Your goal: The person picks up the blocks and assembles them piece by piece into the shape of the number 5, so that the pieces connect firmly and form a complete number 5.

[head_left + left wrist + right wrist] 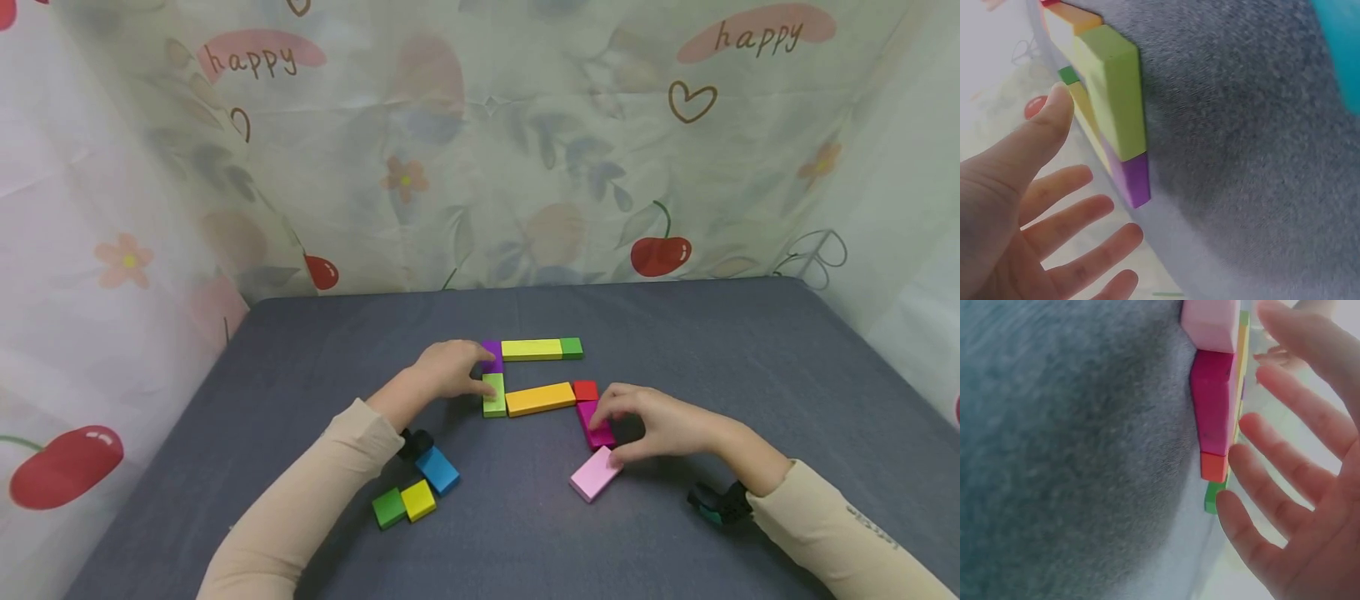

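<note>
My left hand [448, 368] hovers beside a purple block [491, 357] and a lime-green block [492, 396] that stand end to end. Its fingers are spread and hold nothing, as the left wrist view shows. Over a magenta block [597, 427] and a pale pink block [596, 475] is my right hand [652, 421], its thumb near the pink one. In the right wrist view its fingers [1285, 481] are apart, with no block gripped. A long yellow block [531, 350] joins a green block [572, 348] at the back. An orange block [540, 399] meets a red block [586, 391].
Near my left forearm lie a blue block [438, 470], a small yellow block [418, 501] and a green block [388, 508]. A dark grey cloth [517, 550] covers the table. Patterned curtain [480, 167] hangs behind and at the sides.
</note>
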`<action>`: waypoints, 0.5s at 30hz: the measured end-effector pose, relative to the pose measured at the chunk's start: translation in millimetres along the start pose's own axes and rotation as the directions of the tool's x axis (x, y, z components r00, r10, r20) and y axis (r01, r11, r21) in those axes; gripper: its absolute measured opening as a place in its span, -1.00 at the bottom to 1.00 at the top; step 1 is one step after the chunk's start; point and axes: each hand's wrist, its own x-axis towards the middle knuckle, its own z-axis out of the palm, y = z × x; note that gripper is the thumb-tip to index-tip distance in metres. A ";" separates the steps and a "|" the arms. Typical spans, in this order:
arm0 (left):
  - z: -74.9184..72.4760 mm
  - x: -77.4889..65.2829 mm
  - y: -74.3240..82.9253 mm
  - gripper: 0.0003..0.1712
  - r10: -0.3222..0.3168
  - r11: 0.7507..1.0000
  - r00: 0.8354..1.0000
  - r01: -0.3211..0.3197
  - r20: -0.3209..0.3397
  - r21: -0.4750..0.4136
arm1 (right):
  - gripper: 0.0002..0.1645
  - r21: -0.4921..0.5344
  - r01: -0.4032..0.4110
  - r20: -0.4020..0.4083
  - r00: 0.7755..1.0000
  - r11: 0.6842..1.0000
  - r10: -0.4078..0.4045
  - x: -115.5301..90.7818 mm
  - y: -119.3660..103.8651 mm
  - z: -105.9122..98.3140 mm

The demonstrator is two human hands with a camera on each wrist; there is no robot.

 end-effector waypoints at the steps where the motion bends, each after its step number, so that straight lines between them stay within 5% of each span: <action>1: -1.1 -1.9 -0.3 -0.31 0.007 1.000 1.000 -0.007 -0.006 -0.005 | -0.56 -0.012 -0.006 -0.010 1.000 1.000 0.006 -0.5 0.3 0.3; 8: -4.5 -21.7 -6.3 -0.39 0.065 0.996 0.997 -0.067 -0.040 -0.054 | -0.41 -0.061 -0.028 -0.028 0.999 0.998 0.026 -3.1 3.3 2.0; 15: -0.3 -50.6 -14.8 -0.48 0.136 0.978 0.991 -0.133 0.007 -0.160 | -0.45 -0.051 -0.041 -0.020 0.999 0.998 0.040 -3.5 7.1 3.3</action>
